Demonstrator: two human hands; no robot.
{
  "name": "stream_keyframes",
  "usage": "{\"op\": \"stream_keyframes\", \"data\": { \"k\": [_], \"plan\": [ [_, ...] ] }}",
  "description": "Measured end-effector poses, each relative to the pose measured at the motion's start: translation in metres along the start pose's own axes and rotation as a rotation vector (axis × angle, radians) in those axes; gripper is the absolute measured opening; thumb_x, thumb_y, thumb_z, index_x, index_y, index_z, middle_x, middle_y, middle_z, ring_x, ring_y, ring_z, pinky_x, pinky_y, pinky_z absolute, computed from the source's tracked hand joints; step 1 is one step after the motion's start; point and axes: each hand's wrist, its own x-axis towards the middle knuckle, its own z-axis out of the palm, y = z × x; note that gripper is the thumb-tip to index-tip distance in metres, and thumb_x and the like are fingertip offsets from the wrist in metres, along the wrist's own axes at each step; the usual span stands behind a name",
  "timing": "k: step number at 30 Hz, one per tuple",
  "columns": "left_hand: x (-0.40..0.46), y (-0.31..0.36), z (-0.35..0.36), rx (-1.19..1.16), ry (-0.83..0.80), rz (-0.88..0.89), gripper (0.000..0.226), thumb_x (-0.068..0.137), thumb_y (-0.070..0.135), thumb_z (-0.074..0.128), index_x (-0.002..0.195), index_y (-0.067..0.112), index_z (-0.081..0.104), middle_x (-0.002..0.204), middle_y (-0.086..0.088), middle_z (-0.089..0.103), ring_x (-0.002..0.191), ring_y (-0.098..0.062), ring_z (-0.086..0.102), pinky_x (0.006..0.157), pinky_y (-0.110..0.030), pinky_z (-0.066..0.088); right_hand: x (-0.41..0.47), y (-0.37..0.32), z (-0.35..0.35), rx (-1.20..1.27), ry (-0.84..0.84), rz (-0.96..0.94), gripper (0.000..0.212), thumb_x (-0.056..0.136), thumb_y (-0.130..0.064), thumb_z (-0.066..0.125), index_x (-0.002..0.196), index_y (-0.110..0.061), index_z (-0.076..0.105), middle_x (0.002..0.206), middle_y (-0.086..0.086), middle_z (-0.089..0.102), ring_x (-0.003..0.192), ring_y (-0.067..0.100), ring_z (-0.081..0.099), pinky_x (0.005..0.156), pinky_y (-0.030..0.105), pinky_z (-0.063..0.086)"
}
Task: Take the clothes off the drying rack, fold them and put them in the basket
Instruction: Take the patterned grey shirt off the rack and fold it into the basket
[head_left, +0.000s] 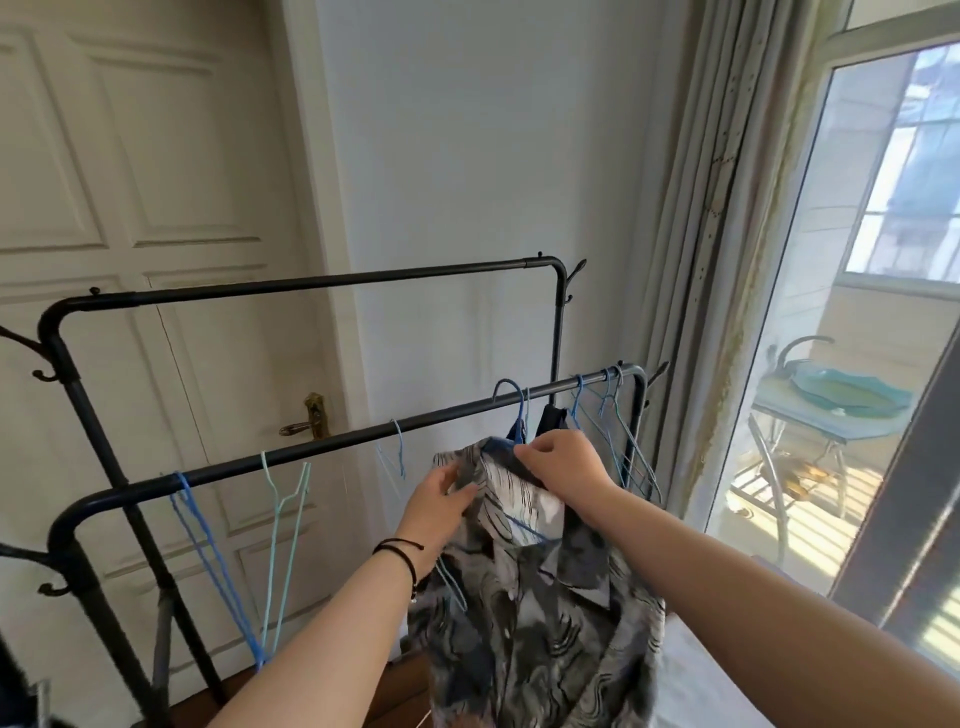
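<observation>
A grey patterned shirt (535, 613) hangs on a blue wire hanger (511, 410) just in front of the black drying rack's lower rail (332, 448). My left hand (441, 506) grips the shirt's left shoulder by the collar. My right hand (561, 462) pinches the collar top where the hanger's neck comes out. A dark garment (551, 418) hangs on the rail right behind my right hand. The basket is out of view.
Several empty blue and pale green wire hangers (283, 519) hang along the lower rail, more at its right end (618, 426). A higher rail (311, 283) stands behind. A white door (145, 260) is at left, curtain and glass balcony door (831, 364) at right.
</observation>
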Motion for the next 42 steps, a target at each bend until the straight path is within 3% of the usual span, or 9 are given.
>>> {"op": "stream_keyframes", "data": {
  "k": [6,11,17,24,30,33,35,38,42],
  "plan": [
    [-0.027,0.036,0.036,0.022,0.067,0.085,0.019,0.088,0.027,0.07,0.105,0.024,0.062,0.105,0.0,0.069,0.094,-0.018,0.068,0.086,-0.038,0.058,-0.035,-0.004,-0.05,-0.022,-0.015,-0.038,0.04,0.086,-0.038,0.064,0.085,0.001,0.07,0.065,0.007,0.054,0.056,0.017,0.046,0.056,0.028,0.04],
    [-0.058,0.057,0.071,0.251,0.135,0.146,0.03,0.08,0.039,0.075,0.092,0.015,0.061,0.082,0.001,0.066,0.075,-0.016,0.062,0.06,-0.026,0.046,-0.067,0.007,-0.092,-0.065,-0.044,-0.103,0.054,0.084,-0.052,0.065,0.081,0.001,0.07,0.06,0.013,0.047,0.054,0.019,0.044,0.057,0.033,0.046],
    [-0.087,0.067,0.104,0.558,0.228,0.227,0.023,0.094,0.013,0.049,0.088,0.006,0.07,0.08,-0.007,0.062,0.075,-0.024,0.054,0.062,-0.029,0.036,-0.105,0.026,-0.154,-0.174,-0.16,-0.185,0.039,0.091,-0.04,0.064,0.062,-0.015,0.054,0.058,-0.002,0.044,0.052,0.013,0.04,0.055,0.026,0.036],
    [-0.096,0.065,0.136,0.063,0.115,-0.099,0.013,0.081,0.02,0.053,0.073,0.012,0.058,0.067,-0.01,0.05,0.064,-0.022,0.045,0.061,-0.035,0.031,-0.122,0.067,-0.208,-0.29,-0.254,-0.16,0.034,0.095,-0.038,0.058,0.079,-0.008,0.057,0.069,0.003,0.048,0.064,0.017,0.044,0.063,0.03,0.038],
    [-0.116,0.079,0.171,0.324,0.014,0.013,0.043,0.087,0.046,0.066,0.067,0.01,0.053,0.059,-0.006,0.04,0.06,-0.021,0.037,0.058,-0.033,0.025,-0.133,0.107,-0.242,-0.024,-0.236,-0.065,0.044,0.091,-0.049,0.06,0.093,-0.005,0.068,0.092,0.009,0.069,0.089,0.021,0.065,0.09,0.037,0.05],
    [-0.116,0.08,0.188,0.472,0.139,0.043,0.049,0.093,0.045,0.059,0.075,0.0,0.064,0.062,-0.009,0.047,0.058,-0.022,0.041,0.055,-0.031,0.028,-0.136,0.121,-0.259,-0.013,-0.233,-0.047,0.033,0.095,-0.038,0.059,0.077,-0.013,0.071,0.059,-0.016,0.058,0.062,0.008,0.052,0.067,0.024,0.044],
    [-0.117,0.081,0.196,0.5,0.198,0.034,0.051,0.095,0.041,0.057,0.083,-0.006,0.07,0.068,-0.014,0.054,0.062,-0.025,0.047,0.058,-0.032,0.031,-0.136,0.131,-0.268,0.0,-0.242,-0.048,0.036,0.094,-0.038,0.06,0.078,-0.01,0.074,0.067,-0.005,0.065,0.07,0.016,0.056,0.07,0.031,0.047],
    [-0.118,0.087,0.209,0.452,0.21,-0.016,0.045,0.094,0.039,0.06,0.082,-0.004,0.068,0.069,-0.015,0.054,0.063,-0.025,0.047,0.057,-0.032,0.031,-0.134,0.148,-0.284,0.048,-0.204,-0.029,0.033,0.093,-0.038,0.061,0.078,-0.013,0.077,0.086,0.015,0.07,0.083,0.022,0.058,0.078,0.034,0.049],
    [-0.109,0.088,0.218,0.17,0.095,-0.148,0.044,0.062,0.042,0.083,0.086,0.01,0.064,0.078,-0.013,0.055,0.074,-0.021,0.05,0.065,-0.034,0.037,-0.131,0.169,-0.303,0.111,-0.192,0.0,0.032,0.091,-0.038,0.063,0.068,-0.02,0.076,0.081,0.004,0.069,0.082,0.019,0.058,0.08,0.032,0.046]
  ]
}}
